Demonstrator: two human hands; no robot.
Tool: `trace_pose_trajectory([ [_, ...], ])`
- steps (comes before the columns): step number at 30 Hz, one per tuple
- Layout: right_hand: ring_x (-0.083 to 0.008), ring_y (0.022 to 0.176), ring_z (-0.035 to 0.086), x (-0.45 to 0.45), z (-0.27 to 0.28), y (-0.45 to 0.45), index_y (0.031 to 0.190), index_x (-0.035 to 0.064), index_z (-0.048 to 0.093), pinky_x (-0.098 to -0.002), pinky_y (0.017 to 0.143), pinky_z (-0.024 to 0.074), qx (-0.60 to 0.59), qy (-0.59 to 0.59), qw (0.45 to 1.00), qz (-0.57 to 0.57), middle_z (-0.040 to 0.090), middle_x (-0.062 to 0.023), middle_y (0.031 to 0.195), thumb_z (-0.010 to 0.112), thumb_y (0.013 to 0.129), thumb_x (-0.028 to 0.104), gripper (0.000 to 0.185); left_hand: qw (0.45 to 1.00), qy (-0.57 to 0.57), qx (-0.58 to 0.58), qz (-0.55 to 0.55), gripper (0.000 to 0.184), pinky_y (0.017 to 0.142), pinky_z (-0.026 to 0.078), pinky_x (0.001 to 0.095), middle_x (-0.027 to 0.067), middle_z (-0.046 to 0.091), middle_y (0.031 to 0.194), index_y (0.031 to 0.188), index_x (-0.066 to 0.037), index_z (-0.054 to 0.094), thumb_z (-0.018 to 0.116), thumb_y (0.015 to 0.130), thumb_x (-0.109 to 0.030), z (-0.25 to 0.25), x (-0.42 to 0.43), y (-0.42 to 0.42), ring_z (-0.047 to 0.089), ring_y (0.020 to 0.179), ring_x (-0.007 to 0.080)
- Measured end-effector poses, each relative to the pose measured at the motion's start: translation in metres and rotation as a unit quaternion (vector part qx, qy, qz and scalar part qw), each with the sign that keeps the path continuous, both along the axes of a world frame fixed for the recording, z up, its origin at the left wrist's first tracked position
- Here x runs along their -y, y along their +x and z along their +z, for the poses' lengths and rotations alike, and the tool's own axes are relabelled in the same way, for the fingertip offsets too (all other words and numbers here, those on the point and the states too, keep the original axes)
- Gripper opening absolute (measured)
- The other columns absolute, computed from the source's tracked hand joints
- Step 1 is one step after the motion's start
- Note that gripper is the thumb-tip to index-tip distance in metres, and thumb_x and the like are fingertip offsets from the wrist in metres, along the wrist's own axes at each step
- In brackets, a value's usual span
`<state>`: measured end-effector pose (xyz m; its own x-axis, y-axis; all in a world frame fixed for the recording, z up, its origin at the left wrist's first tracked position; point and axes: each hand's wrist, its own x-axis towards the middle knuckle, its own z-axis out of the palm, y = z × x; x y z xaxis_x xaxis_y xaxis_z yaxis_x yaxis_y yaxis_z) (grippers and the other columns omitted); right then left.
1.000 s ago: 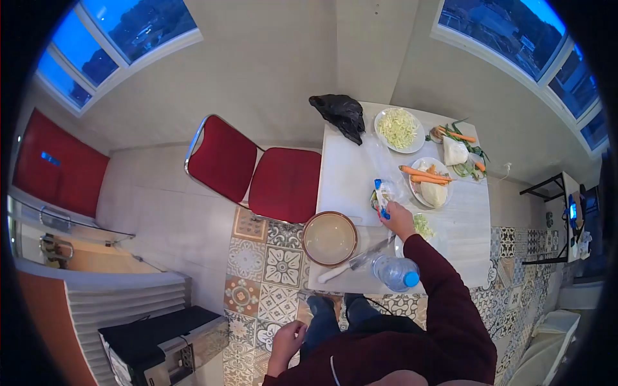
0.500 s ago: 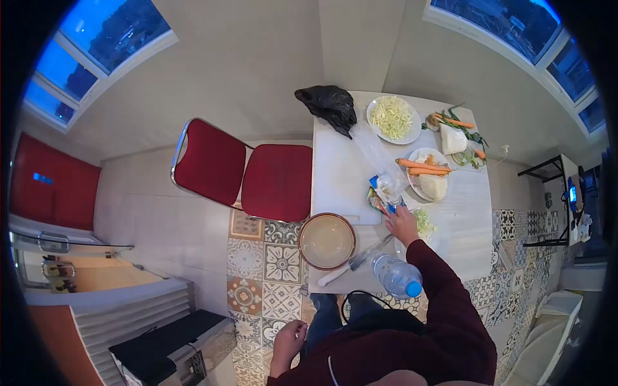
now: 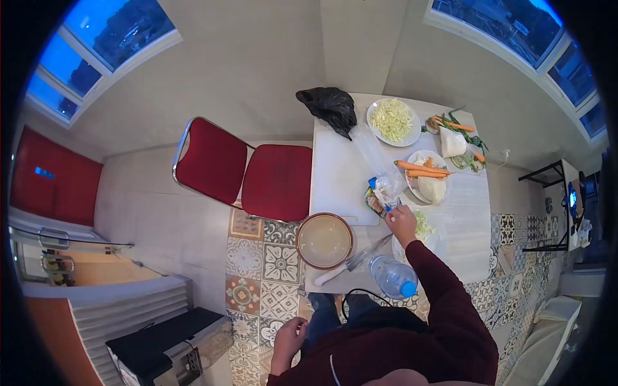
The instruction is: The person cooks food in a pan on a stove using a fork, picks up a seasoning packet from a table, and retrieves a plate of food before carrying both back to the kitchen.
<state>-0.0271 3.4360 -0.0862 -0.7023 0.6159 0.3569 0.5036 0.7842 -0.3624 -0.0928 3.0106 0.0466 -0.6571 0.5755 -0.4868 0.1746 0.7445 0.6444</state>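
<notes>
My right hand [image 3: 402, 225] reaches over the table with its fingers pinched on the near edge of a small colourful seasoning packet [image 3: 375, 201]. Beside that packet lies a clear plastic bag [image 3: 385, 186] with blue and white printing. Shredded cabbage [image 3: 423, 226] on a plate shows just right of the hand. My left hand [image 3: 290, 338] hangs low in front of my body, away from the table, its fingers curled in with nothing visible in them. A knife with a white handle [image 3: 331, 275] and a capped water bottle [image 3: 393, 276] lie under my right forearm's side.
A brown-rimmed bowl [image 3: 324, 241] sits at the table's left edge by a white cutting board [image 3: 357, 216]. Farther back are a plate of shredded cabbage [image 3: 391, 121], carrots [image 3: 421, 170] on another plate, and a black bag [image 3: 328, 109]. A red chair [image 3: 277, 182] stands left.
My right hand stays at the packet, its fingers shifted slightly, and more of the packet's front shows. The view has moved a little. My left hand has hardly moved.
</notes>
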Motion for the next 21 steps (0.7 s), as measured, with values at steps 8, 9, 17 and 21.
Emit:
trace_pose_trajectory([
  [8,-0.0133,0.065,0.059,-0.014,0.047,-0.001,0.071,0.0032,0.063,-0.0252,0.056,0.0444,-0.109,-0.270,0.957,0.015,0.062,-0.0058,0.070,0.066,0.073,0.009,0.007,0.998,0.048,-0.044,-0.026,0.015,0.061,0.049,0.0353,0.0134,0.062,0.080,0.086,-0.004,0.060,0.057,0.082,-0.018,0.005,-0.010,-0.007,0.062,0.072,0.0271],
  [9,-0.0113,0.065,0.059,-0.015,0.062,-0.001,0.073,0.0027,0.063,-0.0238,0.055,0.0440,-0.109,-0.304,0.946,0.020,0.062,-0.0053,0.070,0.065,0.074,0.009,0.007,0.997,0.051,-0.046,-0.032,0.015,0.062,0.049,0.0351,0.0134,0.062,0.080,0.086,-0.004,0.060,0.057,0.082,-0.018,0.007,-0.014,-0.012,0.062,0.072,0.0271],
  [17,-0.0104,0.063,0.059,0.065,0.286,-0.035,0.077,0.0033,0.062,-0.0231,0.057,0.0454,-0.048,-0.261,0.950,0.164,0.062,-0.0039,0.070,0.063,0.073,0.008,0.006,0.960,0.259,-0.101,-0.019,0.031,0.070,0.048,0.0320,0.0126,0.061,0.095,0.107,-0.004,0.055,0.062,0.080,-0.018,0.051,-0.042,-0.061,0.061,0.080,0.0229],
  [21,-0.0100,0.062,0.058,0.147,0.325,-0.066,0.076,0.0030,0.062,-0.0229,0.057,0.0450,-0.041,-0.297,0.923,0.240,0.062,-0.0041,0.069,0.063,0.072,0.008,0.006,0.929,0.369,-0.037,0.016,0.039,0.072,0.048,0.0303,0.0107,0.060,0.101,0.114,-0.004,0.052,0.064,0.079,-0.016,0.080,-0.016,-0.089,0.060,0.083,0.0186],
])
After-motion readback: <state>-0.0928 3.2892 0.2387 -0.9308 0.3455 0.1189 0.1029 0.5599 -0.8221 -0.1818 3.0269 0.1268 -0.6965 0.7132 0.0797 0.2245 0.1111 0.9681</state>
